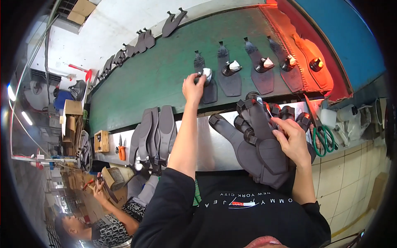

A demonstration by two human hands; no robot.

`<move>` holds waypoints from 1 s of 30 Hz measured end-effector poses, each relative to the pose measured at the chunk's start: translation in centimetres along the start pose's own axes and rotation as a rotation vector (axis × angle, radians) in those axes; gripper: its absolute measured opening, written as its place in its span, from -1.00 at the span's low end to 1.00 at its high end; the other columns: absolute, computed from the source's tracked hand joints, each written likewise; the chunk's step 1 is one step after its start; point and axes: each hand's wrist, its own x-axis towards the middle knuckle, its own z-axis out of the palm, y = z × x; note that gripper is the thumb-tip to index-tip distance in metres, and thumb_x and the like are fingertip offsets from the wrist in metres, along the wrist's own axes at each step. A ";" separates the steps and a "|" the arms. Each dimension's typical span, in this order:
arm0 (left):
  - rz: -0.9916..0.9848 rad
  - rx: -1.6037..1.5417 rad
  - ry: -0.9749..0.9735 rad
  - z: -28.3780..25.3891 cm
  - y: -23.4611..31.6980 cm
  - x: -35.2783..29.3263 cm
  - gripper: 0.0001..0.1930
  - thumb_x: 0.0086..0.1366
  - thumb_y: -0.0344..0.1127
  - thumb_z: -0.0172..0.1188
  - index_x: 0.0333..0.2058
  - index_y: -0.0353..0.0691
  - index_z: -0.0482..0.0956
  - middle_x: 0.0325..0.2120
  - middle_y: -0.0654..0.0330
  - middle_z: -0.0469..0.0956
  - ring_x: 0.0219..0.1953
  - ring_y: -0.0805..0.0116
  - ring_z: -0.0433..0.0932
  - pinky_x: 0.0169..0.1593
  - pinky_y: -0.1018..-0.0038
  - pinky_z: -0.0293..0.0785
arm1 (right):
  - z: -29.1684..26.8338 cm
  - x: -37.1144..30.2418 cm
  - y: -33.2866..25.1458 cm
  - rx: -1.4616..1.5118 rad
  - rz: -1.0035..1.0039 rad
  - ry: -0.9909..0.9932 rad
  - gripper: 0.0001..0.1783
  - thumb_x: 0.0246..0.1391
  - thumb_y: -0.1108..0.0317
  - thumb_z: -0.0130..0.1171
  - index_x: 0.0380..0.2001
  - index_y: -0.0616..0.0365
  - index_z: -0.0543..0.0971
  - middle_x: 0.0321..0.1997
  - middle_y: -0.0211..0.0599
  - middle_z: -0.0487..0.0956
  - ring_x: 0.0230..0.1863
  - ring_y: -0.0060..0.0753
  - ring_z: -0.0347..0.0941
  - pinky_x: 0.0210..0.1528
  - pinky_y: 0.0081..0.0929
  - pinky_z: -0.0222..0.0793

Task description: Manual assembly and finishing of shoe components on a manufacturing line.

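Observation:
Several dark flat sandals lie in a row on a green conveyor belt (165, 62), each with a black strap and a white wad at its strap. My left hand (192, 87) closes around the strap and wad of the leftmost sandal (209, 91) in that row. Over the metal ledge, my right hand (292, 139) grips the edge of a dark sandal (271, 155) on top of a heap of sandals. Black straps stick up from the heap, and my fingers partly hide them. More dark soles (144, 132) lean together on the ledge left of my left forearm.
Green-handled scissors (324, 140) lie right of the heap. Orange pliers (121, 149) and a wooden box (101, 141) are on the ledge's left end. Red-orange light falls on the belt's right end. At lower left, a co-worker's hand (99, 192) holds a dark piece.

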 end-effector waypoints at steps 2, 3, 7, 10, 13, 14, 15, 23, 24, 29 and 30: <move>0.065 0.195 0.135 1.1 0.0 -1.0 -0.58 0.06 0.03 0.28 -0.22 -0.14 0.60 -0.29 -0.04 0.59 -0.13 -0.02 0.52 0.00 0.21 0.38 | -0.2 -0.1 -0.5 -0.013 -0.053 -0.035 -0.63 -0.05 0.58 0.16 -0.10 0.18 0.57 -0.52 -0.28 0.37 -0.54 -0.44 0.30 -0.45 -0.49 0.27; 0.102 0.244 0.188 1.5 0.2 -1.0 -0.59 0.06 0.03 0.28 -0.21 -0.12 0.60 -0.30 -0.03 0.58 -0.14 -0.02 0.51 -0.01 0.20 0.38 | -0.1 -0.1 -0.5 -0.013 -0.057 -0.031 -0.63 -0.05 0.58 0.16 -0.10 0.18 0.57 -0.52 -0.28 0.37 -0.54 -0.44 0.30 -0.45 -0.49 0.27; 0.086 0.012 0.210 1.6 1.0 -0.6 -0.68 -0.04 -0.16 0.38 -0.28 -0.12 0.63 -0.25 0.05 0.51 -0.21 0.08 0.52 -0.05 0.28 0.42 | -0.7 -0.9 -2.0 -0.048 -0.052 0.084 -0.64 -0.08 0.60 0.16 -0.13 0.17 0.57 -0.48 -0.24 0.43 -0.50 -0.35 0.37 -0.40 -0.46 0.31; 0.122 -0.142 0.306 -0.7 1.2 0.0 -0.71 -0.07 -0.30 0.40 -0.30 -0.16 0.64 -0.29 0.13 0.52 -0.24 0.22 0.53 -0.11 0.38 0.45 | -1.0 -1.8 -4.2 0.042 -0.022 0.123 -0.64 -0.10 0.60 0.17 -0.15 0.17 0.56 -0.46 -0.20 0.47 -0.45 -0.26 0.42 -0.36 -0.45 0.34; 0.054 -0.515 0.435 -3.8 0.0 0.8 -0.72 -0.01 -0.42 0.39 -0.27 -0.29 0.60 -0.35 0.21 0.55 -0.32 0.45 0.51 -0.18 0.52 0.46 | 0.6 -2.4 -5.2 0.084 -0.133 0.009 -0.67 -0.11 0.59 0.19 -0.19 0.19 0.55 -0.46 -0.18 0.50 -0.41 -0.21 0.46 -0.32 -0.39 0.37; 0.056 -0.818 0.402 -5.0 2.0 0.2 -0.70 0.01 -0.48 0.38 -0.24 -0.36 0.56 -0.34 0.22 0.55 -0.31 0.55 0.49 -0.21 0.60 0.44 | 1.2 -2.4 -4.8 0.055 -0.140 -0.002 -0.69 -0.11 0.57 0.19 -0.19 0.19 0.56 -0.44 -0.18 0.50 -0.40 -0.18 0.46 -0.32 -0.36 0.37; 0.013 -0.973 0.388 -6.3 4.1 -0.9 -0.70 0.04 -0.51 0.37 -0.21 -0.37 0.55 -0.34 0.19 0.57 -0.29 0.50 0.52 -0.20 0.59 0.46 | 1.8 -2.5 -4.4 0.029 -0.147 -0.015 -0.70 -0.10 0.55 0.19 -0.20 0.20 0.56 -0.41 -0.18 0.51 -0.39 -0.16 0.47 -0.31 -0.33 0.38; -0.152 -1.244 -0.001 -15.1 7.0 -12.8 -0.79 0.18 -0.52 0.24 -0.17 -0.35 0.58 -0.20 0.19 0.59 -0.23 0.54 0.52 -0.06 0.59 0.42 | 3.7 -0.5 -5.4 -0.222 -0.341 0.127 -0.79 -0.01 0.54 0.13 -0.24 0.22 0.57 -0.30 -0.23 0.54 -0.33 -0.13 0.41 -0.24 -0.30 0.35; -0.129 -1.235 -0.056 -15.5 7.3 -14.4 -0.78 0.18 -0.54 0.22 -0.17 -0.34 0.58 -0.15 0.13 0.58 -0.18 0.49 0.53 -0.03 0.56 0.43 | 3.4 -0.6 -6.0 -0.129 -0.332 0.138 -0.80 0.00 0.55 0.12 -0.26 0.22 0.58 -0.29 -0.24 0.54 -0.32 -0.16 0.41 -0.25 -0.32 0.35; -0.245 -1.427 -0.427 -16.1 10.0 -20.5 -0.80 0.06 -0.60 0.29 -0.29 -0.29 0.60 -0.04 0.06 0.53 -0.12 0.40 0.53 0.00 0.46 0.45 | 4.4 -3.3 -7.9 0.944 -0.045 -0.111 -0.73 0.02 0.34 0.27 -0.29 0.20 0.42 -0.05 -0.18 0.51 -0.08 -0.41 0.39 0.05 -0.44 0.29; -0.261 -1.435 -0.503 -16.0 10.3 -21.2 -0.81 0.04 -0.60 0.29 -0.32 -0.29 0.59 -0.05 0.06 0.53 -0.12 0.41 0.52 0.00 0.46 0.44 | 4.9 -3.4 -7.0 1.041 -0.016 -0.196 -0.57 -0.05 0.20 0.37 -0.31 0.17 0.34 0.09 -0.08 0.42 0.06 -0.38 0.33 0.19 -0.35 0.21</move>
